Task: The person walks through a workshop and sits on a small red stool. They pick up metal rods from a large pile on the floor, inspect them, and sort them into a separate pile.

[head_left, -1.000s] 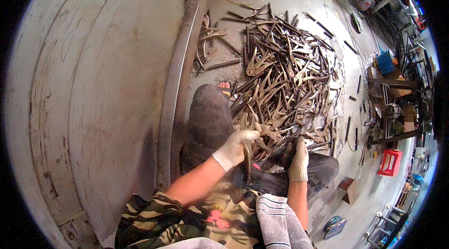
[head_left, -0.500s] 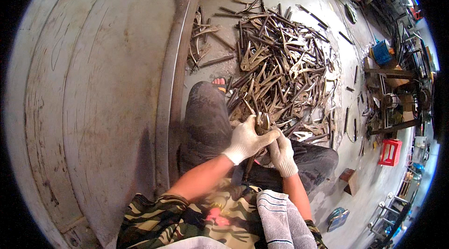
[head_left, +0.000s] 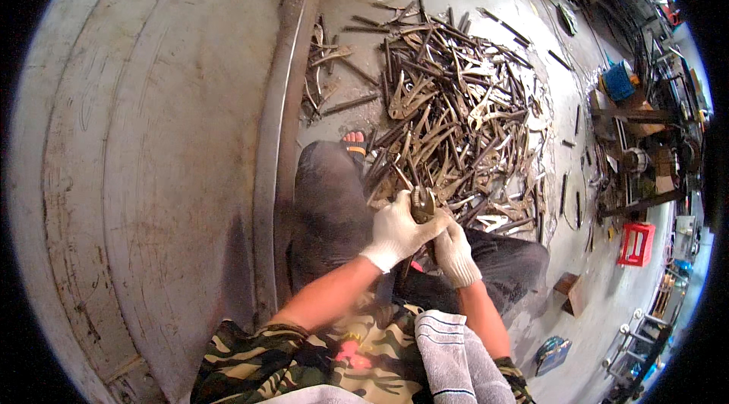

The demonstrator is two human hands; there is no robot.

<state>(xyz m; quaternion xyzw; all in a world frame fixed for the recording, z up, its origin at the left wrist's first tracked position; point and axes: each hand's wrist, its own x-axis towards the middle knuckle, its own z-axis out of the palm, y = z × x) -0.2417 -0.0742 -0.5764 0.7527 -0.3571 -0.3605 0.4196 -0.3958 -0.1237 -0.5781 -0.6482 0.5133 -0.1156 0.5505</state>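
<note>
In front of my lap, both gloved hands close around a pair of locking pliers, with the toothed jaws pointing away from me. My left hand grips just below the jaws, its thumb lying across toward the other hand. Close against it on the right, my right hand wraps the handle side, covering much of the tool. A handle end sticks out below the hands. Just beyond them lies a big heap of similar pliers and dark handle parts on the floor.
Along my left runs a large worn metal panel with a raised edge. A few loose pliers lie beside it. To the right are a red plastic stool, a brown block and a cluttered rack.
The pliers' jaws have come slightly nearer to me and turned a little. Both hands keep their grip, and the whole view has shifted slightly.
</note>
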